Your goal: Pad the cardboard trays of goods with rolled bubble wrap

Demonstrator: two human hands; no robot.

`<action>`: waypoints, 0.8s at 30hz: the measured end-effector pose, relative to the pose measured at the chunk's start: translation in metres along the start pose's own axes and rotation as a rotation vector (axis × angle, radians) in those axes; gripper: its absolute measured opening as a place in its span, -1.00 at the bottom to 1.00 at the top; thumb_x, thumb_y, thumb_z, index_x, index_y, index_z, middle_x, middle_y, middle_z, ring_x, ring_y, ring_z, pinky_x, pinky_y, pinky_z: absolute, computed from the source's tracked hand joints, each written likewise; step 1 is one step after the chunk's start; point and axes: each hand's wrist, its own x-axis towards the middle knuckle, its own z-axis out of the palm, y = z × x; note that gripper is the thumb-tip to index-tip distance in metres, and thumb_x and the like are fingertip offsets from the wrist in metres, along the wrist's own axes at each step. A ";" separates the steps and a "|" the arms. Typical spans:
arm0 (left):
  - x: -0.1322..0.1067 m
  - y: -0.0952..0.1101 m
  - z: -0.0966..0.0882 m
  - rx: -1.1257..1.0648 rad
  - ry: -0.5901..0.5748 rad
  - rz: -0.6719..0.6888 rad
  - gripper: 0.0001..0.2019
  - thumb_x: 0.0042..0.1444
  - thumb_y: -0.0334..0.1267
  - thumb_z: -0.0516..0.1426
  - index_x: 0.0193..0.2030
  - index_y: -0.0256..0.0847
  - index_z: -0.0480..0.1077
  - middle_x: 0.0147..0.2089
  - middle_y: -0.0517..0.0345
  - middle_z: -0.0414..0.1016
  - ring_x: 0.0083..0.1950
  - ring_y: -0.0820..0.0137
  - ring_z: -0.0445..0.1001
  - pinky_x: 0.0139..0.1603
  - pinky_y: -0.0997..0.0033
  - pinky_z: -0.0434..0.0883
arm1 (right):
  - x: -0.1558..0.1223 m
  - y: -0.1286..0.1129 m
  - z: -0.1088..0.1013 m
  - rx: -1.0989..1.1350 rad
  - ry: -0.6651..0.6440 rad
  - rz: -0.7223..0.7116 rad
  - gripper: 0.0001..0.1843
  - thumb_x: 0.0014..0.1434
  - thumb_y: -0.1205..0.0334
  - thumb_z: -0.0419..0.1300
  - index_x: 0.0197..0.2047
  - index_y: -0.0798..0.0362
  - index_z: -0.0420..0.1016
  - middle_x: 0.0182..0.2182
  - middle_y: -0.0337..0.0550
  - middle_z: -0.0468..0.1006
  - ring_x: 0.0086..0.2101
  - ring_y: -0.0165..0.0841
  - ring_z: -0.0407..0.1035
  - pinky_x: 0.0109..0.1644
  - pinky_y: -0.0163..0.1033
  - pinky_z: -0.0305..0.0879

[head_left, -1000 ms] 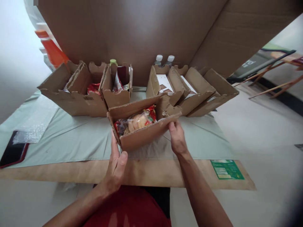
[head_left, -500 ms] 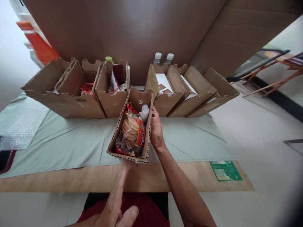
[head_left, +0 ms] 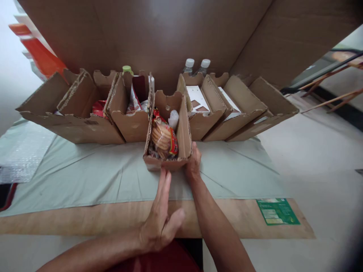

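Note:
A narrow open-topped cardboard box (head_left: pixel 186 130) stands in the middle, its back end between the boxes on either side. Inside lie a clear and red bag of round biscuits (head_left: pixel 163 136) and a whitish translucent rolled item (head_left: pixel 173 119). My left hand (head_left: pixel 160 215) is open, fingers stretched out, with the fingertips at the box's near end. At the lower right side of the same box, my right hand (head_left: pixel 194 160) holds against the wall; some of its fingers are hidden.
Similar boxes (head_left: pixel 93 130) line the left with red packets; others (head_left: pixel 211 126) on the right hold white cartons (head_left: pixel 197 99). Behind are bottles (head_left: pixel 204 67) and a cardboard panel (head_left: pixel 170 34). A green card (head_left: pixel 278 211), bubble wrap (head_left: pixel 25 153) and a phone (head_left: pixel 7 196) lie on the table.
The box has moved forward and slightly right, further into the gap, and sits less tipped toward me. My left hand has come forward to its near end; my right hand has slid nearer its front corner.

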 end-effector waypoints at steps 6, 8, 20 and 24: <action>0.106 -0.020 0.002 -0.115 0.162 -0.003 -0.23 0.41 0.13 0.02 0.60 -0.01 -0.21 0.66 -0.22 -0.34 0.58 -0.10 0.05 0.41 -0.24 0.29 | 0.008 0.011 -0.003 0.045 0.160 0.041 -0.20 0.30 -0.44 -0.15 0.02 0.07 0.54 -0.05 0.09 0.66 -0.12 -0.17 0.56 -0.11 -0.09 0.44; 0.132 -0.027 -0.002 -0.114 0.170 -0.022 -0.18 0.36 0.23 0.03 0.59 -0.09 -0.14 0.65 -0.30 -0.32 0.55 -0.13 0.12 0.39 -0.25 0.30 | 0.008 0.008 -0.003 0.051 0.165 0.035 -0.25 0.32 -0.39 -0.13 0.00 0.08 0.54 -0.01 0.12 0.65 -0.12 -0.17 0.56 -0.12 -0.09 0.44; 0.032 -0.032 -0.067 -0.011 0.138 -0.203 -0.55 0.38 0.05 0.10 0.28 -0.10 0.44 0.51 -0.17 0.21 0.28 0.02 0.49 0.27 -0.07 0.48 | -0.007 -0.091 0.044 -0.069 -0.293 -0.298 -0.54 0.34 0.07 0.09 0.25 -0.08 0.46 -0.20 -0.16 0.68 -0.27 -0.28 0.53 -0.03 -0.10 0.50; -0.012 -0.038 -0.087 0.067 0.266 -0.232 -0.67 0.33 -0.07 0.17 0.13 -0.14 0.55 0.40 -0.20 0.38 0.16 0.11 0.59 0.10 0.10 0.58 | 0.023 -0.145 0.091 -0.500 -0.432 -0.419 -0.38 0.31 0.25 0.10 0.42 -0.12 0.30 -0.30 -0.20 0.67 -0.29 -0.22 0.51 0.01 -0.04 0.43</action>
